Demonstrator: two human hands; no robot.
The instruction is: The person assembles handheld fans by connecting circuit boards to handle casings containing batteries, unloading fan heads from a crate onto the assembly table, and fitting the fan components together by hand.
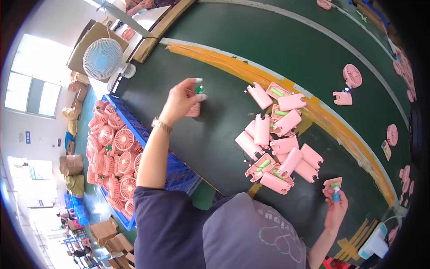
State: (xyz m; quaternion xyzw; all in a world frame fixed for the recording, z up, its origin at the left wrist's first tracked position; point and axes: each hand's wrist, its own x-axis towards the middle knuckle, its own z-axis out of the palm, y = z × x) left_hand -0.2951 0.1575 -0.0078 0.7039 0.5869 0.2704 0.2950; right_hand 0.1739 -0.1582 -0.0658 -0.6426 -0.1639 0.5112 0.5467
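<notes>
My left hand [177, 103], white covers on its fingertips, is closed over the dark green worktop. It pinches a small green circuit board [199, 89]; a pink piece [193, 110] shows below the palm, its kind partly hidden. At the right, my right hand [336, 210] grips an opened pink handle shell [332, 183] with a green cell inside. Something blue and white shows at its fingertip, too small to name. Between my hands lies a loose heap of pink handle shells [270, 145], several with green cells and wires showing.
A blue crate [179, 172] full of pink fan heads [124, 140] stands at the left. Behind it is a desk fan [102, 58]. Orange tape [242, 67] borders the green belt [286, 40], which carries pink fans [352, 75]. A white device [374, 242] sits at lower right.
</notes>
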